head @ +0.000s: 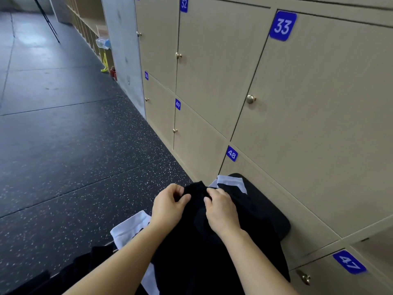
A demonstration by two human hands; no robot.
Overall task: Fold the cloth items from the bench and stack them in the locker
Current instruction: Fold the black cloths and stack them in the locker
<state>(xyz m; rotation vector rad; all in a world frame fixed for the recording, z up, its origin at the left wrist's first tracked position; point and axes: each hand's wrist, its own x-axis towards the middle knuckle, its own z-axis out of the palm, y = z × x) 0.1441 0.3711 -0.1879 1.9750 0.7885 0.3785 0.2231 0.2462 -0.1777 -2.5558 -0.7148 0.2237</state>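
So all you really get of the person is the two arms. The left hand (170,206) and right hand (221,211) are both bare. The left forearm (119,262) and right forearm (255,258) are uncovered too, right down to where the bottom edge cuts them off. There's dark pleated fabric (70,273) low by the left forearm, but I can't tell if that's being worn.

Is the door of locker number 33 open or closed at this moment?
Closed. The door of locker 33 lies flush with the neighbouring doors, its knob faces outward, and no interior shows.
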